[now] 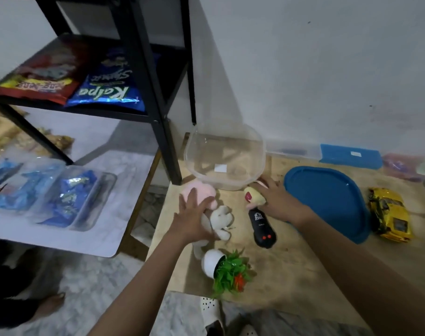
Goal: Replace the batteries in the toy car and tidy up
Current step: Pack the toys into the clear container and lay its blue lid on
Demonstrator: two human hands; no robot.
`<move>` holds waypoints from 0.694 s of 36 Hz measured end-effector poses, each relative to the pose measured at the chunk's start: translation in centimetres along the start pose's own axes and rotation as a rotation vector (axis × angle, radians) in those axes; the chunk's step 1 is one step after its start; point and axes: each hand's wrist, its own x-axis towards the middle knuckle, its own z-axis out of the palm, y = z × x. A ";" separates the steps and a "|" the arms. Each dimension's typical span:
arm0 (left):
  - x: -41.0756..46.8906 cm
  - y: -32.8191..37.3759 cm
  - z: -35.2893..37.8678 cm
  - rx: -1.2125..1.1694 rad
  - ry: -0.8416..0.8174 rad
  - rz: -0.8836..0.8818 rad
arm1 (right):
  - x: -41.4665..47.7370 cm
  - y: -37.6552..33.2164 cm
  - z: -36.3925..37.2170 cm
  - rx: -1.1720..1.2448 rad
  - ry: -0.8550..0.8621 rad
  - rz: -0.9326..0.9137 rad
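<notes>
Left hand (pixel 192 215), fingers wide, on pink plush (pixel 203 190); right hand (pixel 279 202) at yellow toy (pixel 254 195) (grip unclear)

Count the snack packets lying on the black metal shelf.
2. A red snack packet lies at the left of the black shelf; a blue Kalpa packet lies right beside it. The back of the shelf is dark, so more may be hidden.
</notes>
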 end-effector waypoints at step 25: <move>-4.0 1.4 -1.6 -0.018 0.403 -0.025 | -3.7 1.5 -2.3 0.189 0.127 0.060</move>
